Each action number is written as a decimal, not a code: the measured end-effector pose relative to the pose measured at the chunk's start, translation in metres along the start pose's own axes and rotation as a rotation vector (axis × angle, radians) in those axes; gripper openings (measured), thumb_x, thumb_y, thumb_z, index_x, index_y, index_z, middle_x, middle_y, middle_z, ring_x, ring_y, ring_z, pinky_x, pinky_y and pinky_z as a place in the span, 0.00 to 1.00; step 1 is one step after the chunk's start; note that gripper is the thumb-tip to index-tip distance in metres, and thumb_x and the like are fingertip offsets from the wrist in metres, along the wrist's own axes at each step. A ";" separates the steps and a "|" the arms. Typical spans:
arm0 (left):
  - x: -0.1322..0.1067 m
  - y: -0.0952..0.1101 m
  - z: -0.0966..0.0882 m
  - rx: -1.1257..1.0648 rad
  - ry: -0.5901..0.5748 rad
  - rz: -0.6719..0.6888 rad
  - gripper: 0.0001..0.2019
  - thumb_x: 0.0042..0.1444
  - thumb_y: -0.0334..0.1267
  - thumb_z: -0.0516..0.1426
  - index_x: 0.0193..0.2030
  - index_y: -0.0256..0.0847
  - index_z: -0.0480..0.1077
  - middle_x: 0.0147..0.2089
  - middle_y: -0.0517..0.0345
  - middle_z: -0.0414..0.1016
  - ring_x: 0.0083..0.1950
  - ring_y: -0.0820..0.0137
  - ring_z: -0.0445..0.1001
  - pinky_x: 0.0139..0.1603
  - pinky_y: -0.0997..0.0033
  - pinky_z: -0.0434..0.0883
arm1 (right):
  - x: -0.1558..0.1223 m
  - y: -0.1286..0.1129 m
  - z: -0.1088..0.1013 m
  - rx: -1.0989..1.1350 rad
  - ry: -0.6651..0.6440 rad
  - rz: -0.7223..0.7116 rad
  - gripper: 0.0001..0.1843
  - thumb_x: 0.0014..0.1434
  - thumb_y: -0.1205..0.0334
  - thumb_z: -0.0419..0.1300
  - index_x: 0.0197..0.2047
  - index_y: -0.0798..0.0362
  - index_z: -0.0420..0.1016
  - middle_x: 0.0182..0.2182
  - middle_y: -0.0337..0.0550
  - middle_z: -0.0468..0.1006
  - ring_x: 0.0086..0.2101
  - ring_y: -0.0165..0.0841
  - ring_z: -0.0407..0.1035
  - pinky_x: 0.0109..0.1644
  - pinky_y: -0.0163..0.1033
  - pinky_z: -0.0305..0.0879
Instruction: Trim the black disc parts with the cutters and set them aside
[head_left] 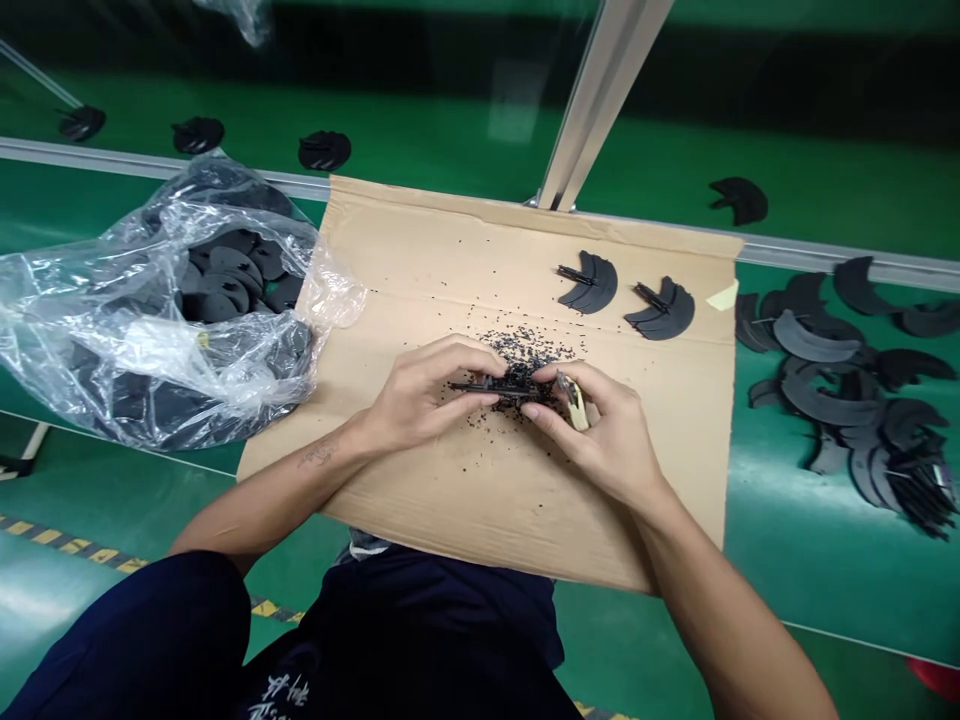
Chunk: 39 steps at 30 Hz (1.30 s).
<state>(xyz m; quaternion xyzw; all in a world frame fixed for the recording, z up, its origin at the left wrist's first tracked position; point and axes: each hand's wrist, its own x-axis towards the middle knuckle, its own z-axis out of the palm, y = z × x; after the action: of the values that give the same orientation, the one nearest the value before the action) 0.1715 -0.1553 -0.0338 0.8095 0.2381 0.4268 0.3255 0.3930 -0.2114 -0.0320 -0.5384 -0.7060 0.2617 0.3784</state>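
Work looks partway: the left hand (412, 395) pinches a part (489, 388) over scraps (529, 347) mid-card (420, 500), the right hand (611, 430) gripping a tool (576, 405); two parts (596, 283) (done or not, I can't tell) lie towards the top-right corner.

You hold 1 tool (576, 405), 1 blk pc (469, 387); 2 curvy pcs (596, 288), 2 o'clock; 1 bag (161, 345), 9 o'clock; 3 far pcs (324, 150), 10 o'clock. Bits (525, 345), 3-o'clock pile (821, 395): too many to ct.
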 end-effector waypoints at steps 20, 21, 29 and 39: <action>-0.004 0.005 0.003 -0.101 -0.102 -0.005 0.18 0.62 0.23 0.55 0.55 0.41 0.75 0.46 0.52 0.78 0.49 0.71 0.77 0.49 0.69 0.77 | 0.003 0.012 -0.011 -0.404 0.028 -0.370 0.06 0.65 0.66 0.57 0.41 0.54 0.76 0.27 0.42 0.75 0.28 0.32 0.63 0.33 0.40 0.57; -0.005 0.006 0.004 -0.117 -0.105 -0.004 0.17 0.63 0.24 0.55 0.55 0.42 0.75 0.47 0.52 0.78 0.49 0.71 0.77 0.49 0.70 0.76 | 0.002 0.012 -0.009 -0.432 0.020 -0.383 0.07 0.65 0.66 0.56 0.41 0.55 0.76 0.27 0.42 0.74 0.28 0.32 0.63 0.33 0.39 0.57; -0.008 0.006 0.011 -0.137 -0.081 0.021 0.14 0.63 0.25 0.58 0.53 0.41 0.76 0.45 0.52 0.79 0.47 0.71 0.77 0.47 0.70 0.76 | -0.002 0.004 -0.003 -0.634 0.118 -0.410 0.08 0.68 0.63 0.58 0.37 0.55 0.77 0.22 0.38 0.72 0.25 0.29 0.61 0.31 0.37 0.54; -0.007 0.010 0.008 -0.097 -0.080 0.016 0.12 0.63 0.28 0.58 0.52 0.41 0.75 0.46 0.52 0.79 0.48 0.70 0.78 0.48 0.69 0.77 | -0.005 0.008 -0.005 -0.379 0.091 -0.299 0.08 0.67 0.65 0.56 0.38 0.55 0.76 0.28 0.42 0.79 0.28 0.30 0.69 0.34 0.36 0.62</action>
<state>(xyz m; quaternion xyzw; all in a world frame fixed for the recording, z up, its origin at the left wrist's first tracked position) 0.1758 -0.1695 -0.0333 0.8110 0.1975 0.4076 0.3703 0.4024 -0.2140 -0.0367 -0.5006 -0.7965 0.0414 0.3366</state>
